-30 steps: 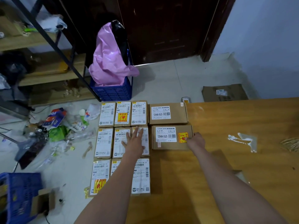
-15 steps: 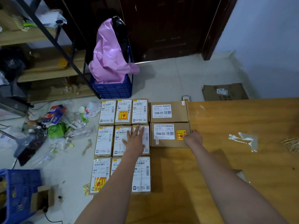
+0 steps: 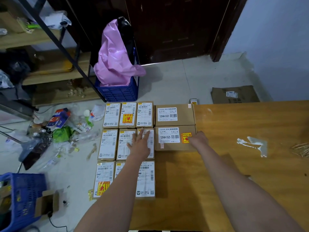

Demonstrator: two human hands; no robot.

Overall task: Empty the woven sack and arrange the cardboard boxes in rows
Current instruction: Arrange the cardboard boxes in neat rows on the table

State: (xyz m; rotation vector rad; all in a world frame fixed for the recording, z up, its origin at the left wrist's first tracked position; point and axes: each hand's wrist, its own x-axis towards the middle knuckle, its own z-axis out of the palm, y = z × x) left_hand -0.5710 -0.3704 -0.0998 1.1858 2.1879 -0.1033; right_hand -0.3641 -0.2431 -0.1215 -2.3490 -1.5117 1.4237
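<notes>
Cardboard boxes point(image 3: 174, 138), long axes sideways, labels up

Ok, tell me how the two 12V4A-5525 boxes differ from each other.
The nearer 12V4A-5525 box carries a yellow and red sticker beside its white label; the farther 12V4A-5525 box shows only the white label. The right hand rests against the nearer box's right end, while the farther box is untouched. The nearer one sits beside the middle row of small boxes, the farther beside the far row. Both are brown cardboard, lying flat, side by side.
</notes>
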